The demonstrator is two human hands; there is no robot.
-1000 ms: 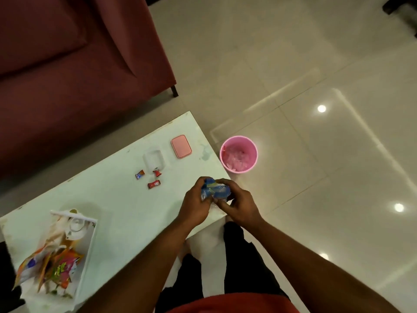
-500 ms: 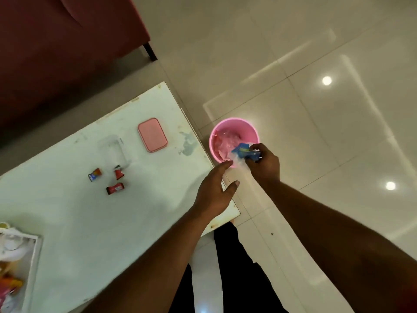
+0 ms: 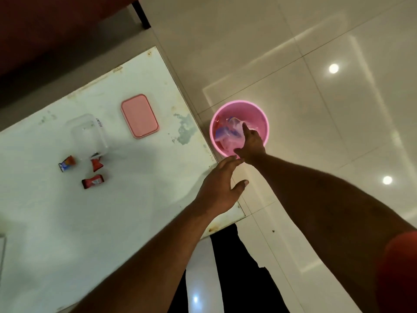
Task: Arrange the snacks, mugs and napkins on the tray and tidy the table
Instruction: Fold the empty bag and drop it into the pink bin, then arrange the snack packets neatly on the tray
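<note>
Nearest the camera, over the counter's (image 3: 126, 222) right-hand corner, the left hand (image 3: 220, 188) hovered flat and open, fingers spread, holding nothing. Just beyond it the right hand (image 3: 251, 144) reached down into the pink bin (image 3: 262, 118), which stood on the tiled floor (image 3: 316, 109) close against the counter's edge. Its forefinger was extended onto the crumpled blue-and-clear wrapper (image 3: 228, 132) lying inside; whether the other fingers pinched the wrapper could not be told. The step in hand appeared to be discarding litter. It would be done well by letting go only once the wrapper sat below the rim, then lifting the hand straight up so that the light bin was not tipped. Room was tight on the counter side and open over the floor to the right.

Farther left on the counter lay three small wrapped sweets (image 3: 92, 180), apart from one another, beside a clear plastic container (image 3: 89, 134) and its pink lid (image 3: 139, 115), all well inside the edges. At the counter's far left margin, a pale sliver was possibly the tray. Beyond the counter, dark red furniture (image 3: 56, 30) on a black leg closed the far side.
</note>
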